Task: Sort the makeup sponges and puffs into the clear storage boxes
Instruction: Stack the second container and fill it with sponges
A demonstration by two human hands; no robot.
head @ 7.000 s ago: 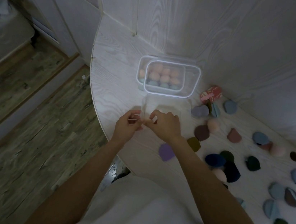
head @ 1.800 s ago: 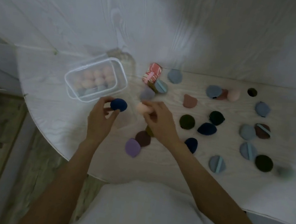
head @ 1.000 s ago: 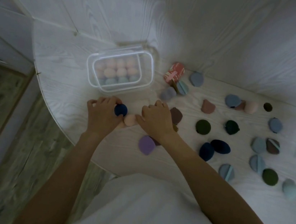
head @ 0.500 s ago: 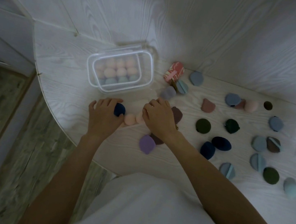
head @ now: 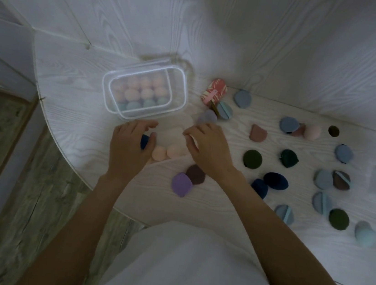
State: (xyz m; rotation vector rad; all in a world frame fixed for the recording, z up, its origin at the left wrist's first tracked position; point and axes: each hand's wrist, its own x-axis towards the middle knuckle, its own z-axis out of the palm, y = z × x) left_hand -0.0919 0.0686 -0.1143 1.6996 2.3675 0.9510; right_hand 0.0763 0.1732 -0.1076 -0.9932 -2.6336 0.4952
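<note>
Two peach sponges between both hands

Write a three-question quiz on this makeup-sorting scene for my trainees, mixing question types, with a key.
1. True or false: the lidded clear box holds only dark blue sponges.
2. Which lies nearest the table's front edge? A purple puff B marbled pink puff C green puff
3. What lies between the left hand and right hand?

Key: 1 false; 2 A; 3 two peach sponges.
</note>
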